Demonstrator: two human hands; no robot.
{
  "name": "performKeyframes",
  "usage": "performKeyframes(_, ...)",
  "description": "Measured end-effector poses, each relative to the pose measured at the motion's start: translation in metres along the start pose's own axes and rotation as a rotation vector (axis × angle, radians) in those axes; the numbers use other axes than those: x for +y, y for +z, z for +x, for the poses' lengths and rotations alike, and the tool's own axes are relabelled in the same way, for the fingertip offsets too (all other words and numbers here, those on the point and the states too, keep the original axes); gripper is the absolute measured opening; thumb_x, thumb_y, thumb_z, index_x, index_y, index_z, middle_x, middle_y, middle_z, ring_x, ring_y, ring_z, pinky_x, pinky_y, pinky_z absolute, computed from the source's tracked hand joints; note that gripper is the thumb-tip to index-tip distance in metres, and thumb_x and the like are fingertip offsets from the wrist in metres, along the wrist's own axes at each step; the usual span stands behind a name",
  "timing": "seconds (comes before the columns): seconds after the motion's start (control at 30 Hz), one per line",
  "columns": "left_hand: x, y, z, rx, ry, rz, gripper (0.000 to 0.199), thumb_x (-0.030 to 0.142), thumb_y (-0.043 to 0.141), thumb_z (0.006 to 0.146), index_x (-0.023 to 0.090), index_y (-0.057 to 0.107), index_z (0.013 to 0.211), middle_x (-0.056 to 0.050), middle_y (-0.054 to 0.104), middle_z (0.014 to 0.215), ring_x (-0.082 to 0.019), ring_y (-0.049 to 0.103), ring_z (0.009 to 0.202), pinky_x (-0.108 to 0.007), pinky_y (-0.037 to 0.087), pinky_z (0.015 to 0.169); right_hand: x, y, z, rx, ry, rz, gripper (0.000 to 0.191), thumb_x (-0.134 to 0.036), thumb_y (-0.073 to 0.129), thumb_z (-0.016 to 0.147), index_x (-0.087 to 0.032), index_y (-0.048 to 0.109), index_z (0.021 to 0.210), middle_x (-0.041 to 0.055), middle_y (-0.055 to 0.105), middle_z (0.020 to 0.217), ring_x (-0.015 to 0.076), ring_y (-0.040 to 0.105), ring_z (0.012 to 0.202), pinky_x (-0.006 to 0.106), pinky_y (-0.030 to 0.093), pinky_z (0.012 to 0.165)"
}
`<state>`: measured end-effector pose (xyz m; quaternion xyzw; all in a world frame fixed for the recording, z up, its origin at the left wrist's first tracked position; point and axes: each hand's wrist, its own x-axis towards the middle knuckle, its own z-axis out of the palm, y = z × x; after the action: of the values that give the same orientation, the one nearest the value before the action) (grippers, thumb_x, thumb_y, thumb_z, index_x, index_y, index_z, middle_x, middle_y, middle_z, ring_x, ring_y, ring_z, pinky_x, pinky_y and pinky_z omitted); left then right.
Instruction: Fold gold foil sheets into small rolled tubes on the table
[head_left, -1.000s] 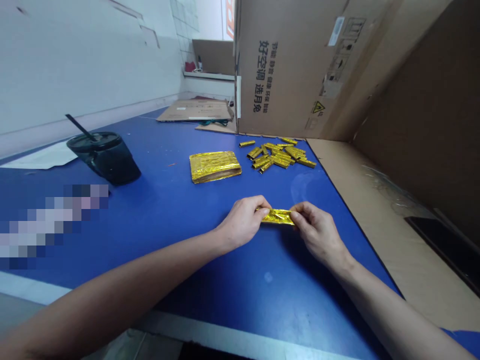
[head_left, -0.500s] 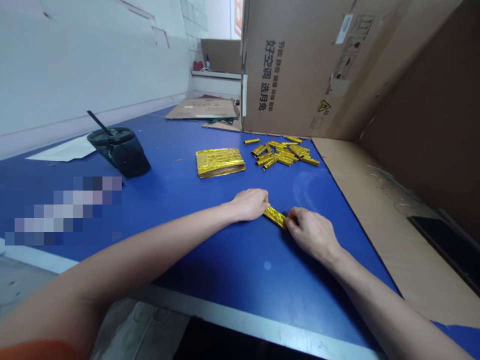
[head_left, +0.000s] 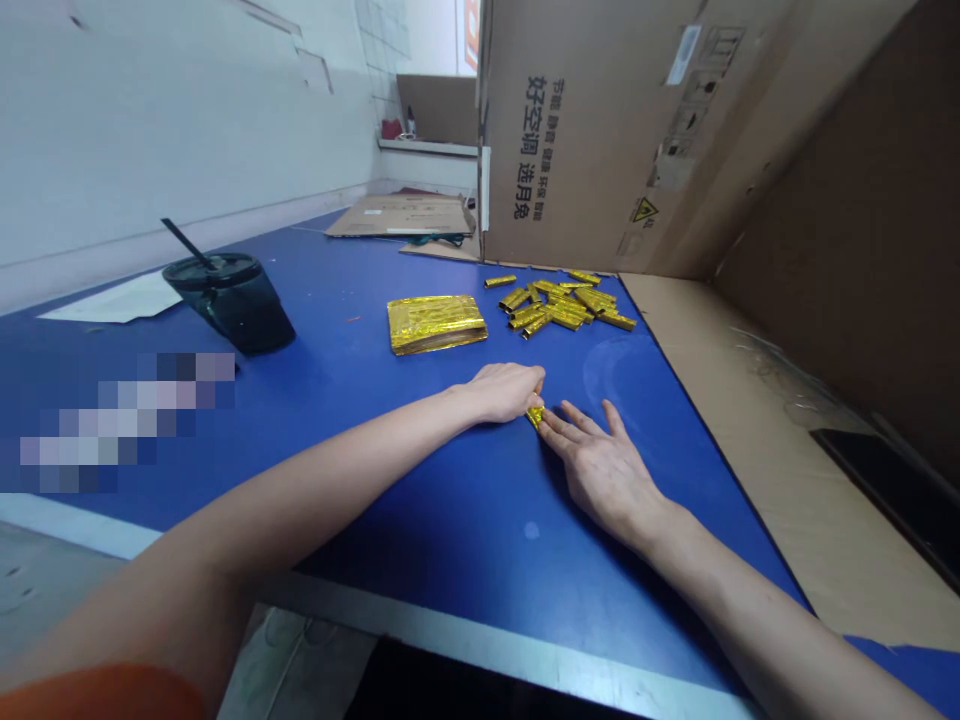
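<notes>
My left hand [head_left: 508,391] is closed in a pinch on the far end of a folded gold foil strip [head_left: 535,414] lying on the blue tabletop [head_left: 450,530]. Only a short piece of the strip shows between my hands. My right hand [head_left: 606,470] lies palm down with fingers spread, its fingertips touching the strip's near end. Beyond my left hand rests a flat rectangle of gold foil [head_left: 437,324], perhaps a stack. A pile of small folded gold foil strips [head_left: 564,310] sits further right.
A dark cup [head_left: 240,305] with a lid and straw stands at left, by a white sheet [head_left: 112,300]. A large cardboard box [head_left: 592,130] rises behind the pile, and flat cardboard [head_left: 405,215] lies at the back. More cardboard [head_left: 720,400] runs along the right edge.
My right hand has opened from its pinch, spreading its fingers and sliding left along the strip. My left hand has shifted slightly up. Less of the strip shows now.
</notes>
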<state>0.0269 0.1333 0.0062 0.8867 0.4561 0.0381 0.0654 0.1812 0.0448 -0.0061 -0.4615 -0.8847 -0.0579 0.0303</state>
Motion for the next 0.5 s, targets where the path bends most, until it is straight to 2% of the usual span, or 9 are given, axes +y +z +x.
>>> performKeyframes(0.1, -0.001, 0.001, 0.001, 0.016, 0.043, 0.005, 0.018, 0.035, 0.042, 0.079, 0.023, 0.05, 0.089, -0.001, 0.062, 0.086, -0.02, 0.058, 0.079, -0.026, 0.039, 0.06, -0.006, -0.004, -0.001, -0.035, 0.018, 0.02, 0.046, -0.029, 0.029, 0.086, -0.013, 0.039, 0.127, 0.0092, 0.04, 0.132, 0.0301, 0.029, 0.123, 0.059, 0.01, 0.097)
performKeyframes(0.17, -0.002, 0.002, 0.002, 0.03, 0.061, 0.009, 0.016, 0.034, 0.041, 0.08, 0.023, 0.05, 0.089, -0.001, 0.062, 0.087, -0.019, 0.058, 0.079, -0.026, 0.039, 0.061, -0.011, -0.006, -0.002, -0.055, 0.027, 0.03, 0.061, -0.049, 0.028, 0.084, -0.008, 0.036, 0.129, 0.0151, 0.037, 0.133, 0.0311, 0.028, 0.124, 0.057, 0.01, 0.099)
performKeyframes(0.23, -0.003, 0.002, 0.003, 0.044, 0.071, 0.015, 0.015, 0.033, 0.041, 0.081, 0.023, 0.05, 0.089, 0.0, 0.061, 0.087, -0.019, 0.057, 0.079, -0.026, 0.04, 0.062, -0.017, -0.008, -0.003, -0.087, 0.038, 0.036, 0.076, -0.06, 0.025, 0.08, -0.004, 0.03, 0.131, 0.0194, 0.031, 0.134, 0.0316, 0.026, 0.124, 0.056, 0.01, 0.099)
performKeyframes(0.4, -0.003, 0.004, -0.001, 0.142, 0.027, 0.039, 0.022, 0.034, 0.043, 0.081, 0.019, 0.05, 0.096, -0.005, 0.058, 0.094, -0.019, 0.056, 0.086, -0.028, 0.041, 0.07, -0.022, -0.01, -0.004, -0.139, 0.058, 0.05, 0.085, -0.065, 0.023, 0.076, -0.001, 0.025, 0.132, 0.0218, 0.022, 0.137, 0.0323, 0.02, 0.126, 0.054, 0.011, 0.1)
performKeyframes(0.5, 0.001, 0.008, -0.018, 0.26, 0.022, 0.034, 0.027, 0.027, 0.031, 0.087, 0.016, 0.055, 0.095, -0.008, 0.057, 0.099, -0.019, 0.052, 0.096, -0.03, 0.038, 0.082, -0.022, -0.01, -0.004, -0.143, 0.059, 0.066, 0.085, -0.065, 0.024, 0.076, -0.001, 0.025, 0.132, 0.0221, 0.022, 0.137, 0.0327, 0.02, 0.126, 0.055, 0.011, 0.1)
